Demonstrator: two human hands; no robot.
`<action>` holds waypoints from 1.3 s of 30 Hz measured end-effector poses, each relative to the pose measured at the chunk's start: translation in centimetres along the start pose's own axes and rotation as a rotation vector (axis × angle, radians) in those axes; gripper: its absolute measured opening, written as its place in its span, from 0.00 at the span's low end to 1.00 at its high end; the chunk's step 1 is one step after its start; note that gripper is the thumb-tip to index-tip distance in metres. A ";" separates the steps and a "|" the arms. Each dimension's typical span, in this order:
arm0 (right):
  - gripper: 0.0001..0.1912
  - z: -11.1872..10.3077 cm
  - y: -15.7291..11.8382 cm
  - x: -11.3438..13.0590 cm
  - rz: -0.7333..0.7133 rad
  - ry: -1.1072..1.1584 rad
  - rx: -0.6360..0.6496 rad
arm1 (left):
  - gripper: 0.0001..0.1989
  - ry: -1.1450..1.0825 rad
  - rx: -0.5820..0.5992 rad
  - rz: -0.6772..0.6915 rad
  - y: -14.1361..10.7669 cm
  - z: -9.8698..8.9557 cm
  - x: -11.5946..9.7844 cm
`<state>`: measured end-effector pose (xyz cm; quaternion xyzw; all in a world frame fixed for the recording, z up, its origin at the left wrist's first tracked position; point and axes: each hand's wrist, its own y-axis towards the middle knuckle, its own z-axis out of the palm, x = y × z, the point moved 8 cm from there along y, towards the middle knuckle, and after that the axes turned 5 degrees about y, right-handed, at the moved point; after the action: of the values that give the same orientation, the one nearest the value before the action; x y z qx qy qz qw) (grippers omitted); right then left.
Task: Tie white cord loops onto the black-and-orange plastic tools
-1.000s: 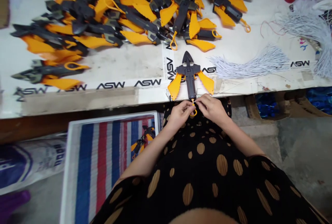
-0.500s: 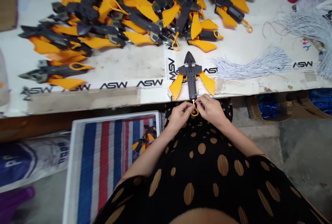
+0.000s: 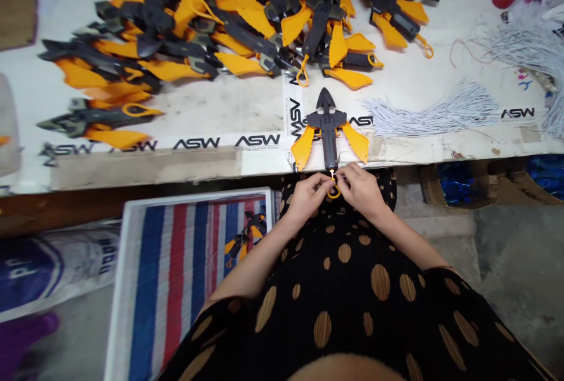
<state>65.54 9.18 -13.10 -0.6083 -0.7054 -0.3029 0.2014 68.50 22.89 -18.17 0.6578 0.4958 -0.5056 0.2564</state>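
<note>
A dark toy with two orange wings (image 3: 329,140) lies at the table's front edge, its pointed tip away from me. At its near end hangs an orange ring (image 3: 335,192), just past the edge. My left hand (image 3: 312,193) is closed in a pinch at the left of the ring. On the right, my right hand (image 3: 359,190) is pinched beside the toy's near end; what lies between its fingertips is too small to make out. The fingertips of both hands nearly meet.
Many similar toys (image 3: 247,28) are heaped along the back and left. White strings (image 3: 440,112) lie in a bundle at right, with more (image 3: 515,40) behind. Below left stands a white-rimmed tray (image 3: 198,196) with a striped sheet and a toy. Cardboard boxes (image 3: 497,190) sit lower right.
The whole view has shifted slightly. Both hands remain at the toy's near end, with only a small change in the fingers.
</note>
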 end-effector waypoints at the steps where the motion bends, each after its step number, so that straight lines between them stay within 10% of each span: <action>1: 0.08 0.1 0.0 0.1 -0.008 -0.041 0.019 | 0.14 -0.003 0.000 -0.002 0.0 0.0 0.0; 39: 0.08 0.9 0.0 -2.1 0.157 0.432 -0.118 | 0.19 -0.245 -0.067 -0.100 0.5 0.1 1.2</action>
<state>66.01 8.23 -15.18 -0.5930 -0.5774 -0.4504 0.3347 68.86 23.05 -19.37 0.5566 0.5095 -0.5776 0.3113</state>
